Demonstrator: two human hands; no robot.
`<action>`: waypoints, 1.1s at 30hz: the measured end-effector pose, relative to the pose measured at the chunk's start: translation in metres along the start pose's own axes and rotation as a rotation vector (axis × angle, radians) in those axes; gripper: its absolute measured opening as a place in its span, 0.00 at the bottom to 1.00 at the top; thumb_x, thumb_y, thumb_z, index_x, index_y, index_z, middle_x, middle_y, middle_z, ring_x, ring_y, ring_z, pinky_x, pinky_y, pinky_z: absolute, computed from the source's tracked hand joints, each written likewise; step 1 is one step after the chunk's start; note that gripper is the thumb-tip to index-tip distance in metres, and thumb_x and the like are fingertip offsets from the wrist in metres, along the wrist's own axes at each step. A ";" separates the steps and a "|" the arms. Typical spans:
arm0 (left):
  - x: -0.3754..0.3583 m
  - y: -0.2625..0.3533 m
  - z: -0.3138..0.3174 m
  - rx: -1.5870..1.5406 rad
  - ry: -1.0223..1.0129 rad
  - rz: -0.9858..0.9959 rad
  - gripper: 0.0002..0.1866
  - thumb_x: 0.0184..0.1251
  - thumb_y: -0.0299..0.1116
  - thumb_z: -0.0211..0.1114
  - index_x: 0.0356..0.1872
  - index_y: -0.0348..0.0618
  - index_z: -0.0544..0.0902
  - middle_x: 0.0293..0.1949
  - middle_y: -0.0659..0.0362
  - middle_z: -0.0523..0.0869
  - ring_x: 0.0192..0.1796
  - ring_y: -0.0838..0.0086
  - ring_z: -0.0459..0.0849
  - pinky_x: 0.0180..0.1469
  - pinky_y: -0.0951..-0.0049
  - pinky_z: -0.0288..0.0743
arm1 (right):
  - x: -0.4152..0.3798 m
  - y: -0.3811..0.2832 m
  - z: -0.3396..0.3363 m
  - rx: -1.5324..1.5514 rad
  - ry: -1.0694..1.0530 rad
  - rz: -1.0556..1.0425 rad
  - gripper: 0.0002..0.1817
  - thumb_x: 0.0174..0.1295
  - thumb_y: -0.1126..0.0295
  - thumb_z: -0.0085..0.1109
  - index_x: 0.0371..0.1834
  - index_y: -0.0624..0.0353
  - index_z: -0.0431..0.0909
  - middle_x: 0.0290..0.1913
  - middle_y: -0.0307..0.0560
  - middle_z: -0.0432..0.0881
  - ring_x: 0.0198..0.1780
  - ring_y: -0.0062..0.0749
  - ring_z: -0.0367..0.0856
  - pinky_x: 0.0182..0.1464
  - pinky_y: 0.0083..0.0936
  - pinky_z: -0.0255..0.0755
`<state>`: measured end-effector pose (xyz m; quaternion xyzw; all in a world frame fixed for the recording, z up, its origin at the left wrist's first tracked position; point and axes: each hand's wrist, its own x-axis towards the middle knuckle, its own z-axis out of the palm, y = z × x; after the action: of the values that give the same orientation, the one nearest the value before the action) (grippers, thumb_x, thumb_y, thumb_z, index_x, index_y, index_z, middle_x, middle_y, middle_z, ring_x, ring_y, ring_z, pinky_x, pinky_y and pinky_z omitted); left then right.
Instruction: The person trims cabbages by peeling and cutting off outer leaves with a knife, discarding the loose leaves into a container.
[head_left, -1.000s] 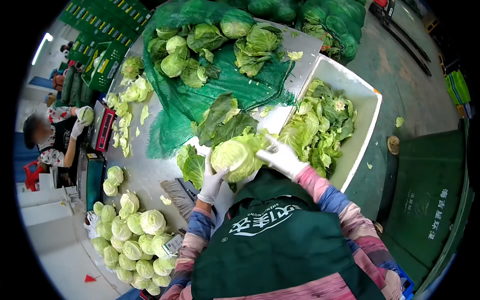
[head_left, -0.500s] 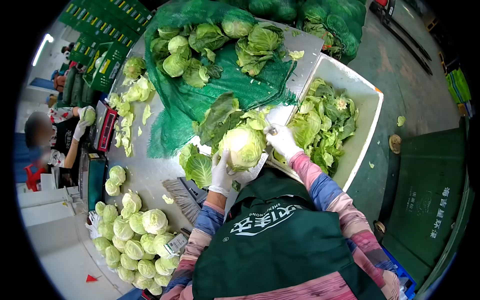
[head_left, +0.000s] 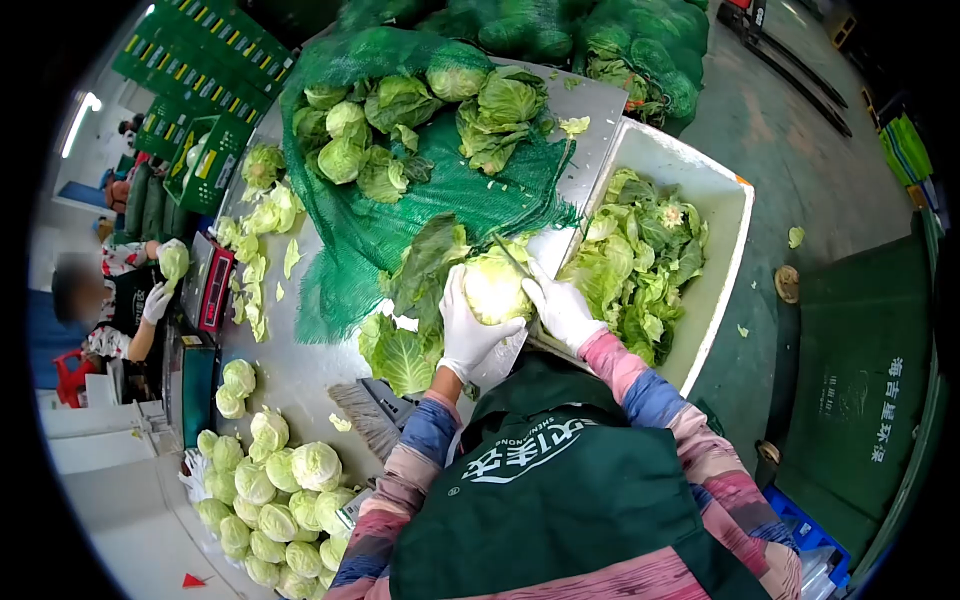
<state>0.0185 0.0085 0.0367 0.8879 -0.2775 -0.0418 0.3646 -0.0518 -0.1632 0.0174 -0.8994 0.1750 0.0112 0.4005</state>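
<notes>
A pale trimmed cabbage is in front of me, over the near side of the metal table. My left hand, white-gloved, grips it from the left and below, fingers wrapped on its side. My right hand, also gloved, is closed at the cabbage's right side. From it a thin dark strip that looks like a knife points up and left across the cabbage top; its handle is hidden in the fingers. Loose outer leaves lie left of the cabbage.
A white bin of leaves stands right. Cabbages lie on a green net ahead; trimmed cabbages are piled lower left. A brush is near my left arm. Across the table, a co-worker holds a cabbage beside a red scale.
My left hand has moved up and around the cabbage's front. The cabbage has turned, showing a paler face, and the blade-like strip now shows across its top. The co-worker's hand has lowered.
</notes>
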 end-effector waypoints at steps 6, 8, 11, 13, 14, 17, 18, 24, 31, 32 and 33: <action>0.026 0.020 0.001 0.164 -0.057 0.014 0.57 0.33 0.50 0.79 0.68 0.36 0.61 0.55 0.43 0.67 0.57 0.49 0.67 0.64 0.56 0.61 | -0.015 -0.016 -0.010 -0.183 -0.043 -0.015 0.36 0.70 0.48 0.39 0.74 0.59 0.47 0.24 0.60 0.81 0.25 0.53 0.81 0.28 0.45 0.74; 0.030 0.023 0.004 0.226 -0.043 -0.001 0.58 0.31 0.53 0.77 0.67 0.35 0.62 0.55 0.41 0.68 0.56 0.47 0.68 0.59 0.54 0.64 | -0.009 -0.018 -0.010 -0.207 -0.013 0.031 0.36 0.70 0.47 0.38 0.74 0.59 0.48 0.23 0.59 0.81 0.24 0.54 0.81 0.28 0.46 0.74; 0.028 0.026 0.013 0.305 0.006 -0.045 0.58 0.32 0.54 0.77 0.67 0.35 0.62 0.54 0.41 0.68 0.55 0.45 0.68 0.57 0.52 0.65 | 0.001 -0.021 -0.020 -0.240 -0.051 0.062 0.34 0.70 0.47 0.37 0.74 0.54 0.51 0.27 0.60 0.82 0.27 0.54 0.82 0.31 0.45 0.74; 0.024 0.032 0.015 0.290 0.010 -0.052 0.58 0.33 0.53 0.78 0.67 0.34 0.61 0.54 0.41 0.67 0.55 0.46 0.67 0.58 0.52 0.64 | 0.010 -0.013 -0.017 -0.138 -0.057 0.108 0.31 0.71 0.48 0.36 0.73 0.50 0.54 0.34 0.61 0.83 0.35 0.55 0.82 0.37 0.45 0.75; 0.022 0.037 0.012 0.275 0.016 -0.064 0.58 0.34 0.52 0.78 0.67 0.34 0.60 0.53 0.41 0.67 0.55 0.47 0.66 0.59 0.52 0.62 | 0.014 -0.016 -0.037 -0.059 0.000 0.110 0.28 0.70 0.48 0.37 0.66 0.50 0.66 0.37 0.60 0.83 0.37 0.56 0.82 0.41 0.46 0.75; 0.003 0.034 0.003 0.208 0.003 -0.008 0.59 0.31 0.47 0.81 0.68 0.35 0.59 0.57 0.43 0.65 0.59 0.49 0.64 0.63 0.53 0.61 | 0.031 0.032 -0.030 0.021 0.091 0.194 0.25 0.69 0.46 0.38 0.55 0.51 0.76 0.38 0.58 0.83 0.38 0.55 0.82 0.43 0.47 0.74; -0.002 0.031 0.000 0.155 0.021 0.058 0.59 0.31 0.45 0.82 0.68 0.36 0.59 0.59 0.43 0.64 0.61 0.49 0.64 0.64 0.53 0.60 | 0.031 0.041 -0.028 -0.029 0.102 0.164 0.25 0.69 0.45 0.38 0.52 0.50 0.78 0.37 0.58 0.83 0.38 0.54 0.82 0.43 0.46 0.74; -0.016 0.002 -0.024 -0.035 -0.107 0.053 0.60 0.29 0.35 0.83 0.70 0.39 0.57 0.67 0.47 0.61 0.70 0.56 0.62 0.71 0.64 0.59 | 0.033 0.063 -0.019 -0.203 0.013 0.329 0.25 0.68 0.43 0.40 0.53 0.44 0.80 0.40 0.55 0.84 0.43 0.52 0.82 0.46 0.42 0.74; -0.026 -0.040 -0.033 -0.545 -0.167 -0.148 0.62 0.29 0.32 0.82 0.72 0.38 0.54 0.68 0.47 0.63 0.71 0.60 0.63 0.71 0.65 0.58 | 0.031 0.056 -0.027 -0.316 0.109 0.345 0.33 0.69 0.43 0.39 0.71 0.51 0.59 0.30 0.55 0.84 0.33 0.48 0.84 0.37 0.43 0.75; -0.024 -0.040 -0.032 -0.468 -0.159 -0.132 0.62 0.29 0.34 0.82 0.72 0.37 0.53 0.68 0.46 0.63 0.71 0.59 0.63 0.71 0.65 0.58 | 0.026 0.026 -0.037 -0.187 0.070 0.338 0.35 0.69 0.44 0.41 0.72 0.54 0.55 0.29 0.54 0.84 0.30 0.45 0.84 0.33 0.41 0.75; -0.023 -0.039 -0.030 -0.394 -0.152 -0.117 0.63 0.29 0.35 0.83 0.72 0.35 0.53 0.68 0.46 0.63 0.70 0.59 0.64 0.71 0.64 0.58 | 0.016 0.002 -0.042 -0.084 0.067 0.188 0.39 0.66 0.41 0.45 0.74 0.53 0.52 0.26 0.53 0.83 0.27 0.45 0.83 0.29 0.40 0.74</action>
<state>0.0256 0.0617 0.0299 0.8085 -0.2387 -0.1829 0.5059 -0.0422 -0.1999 0.0420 -0.8949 0.2715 0.0259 0.3533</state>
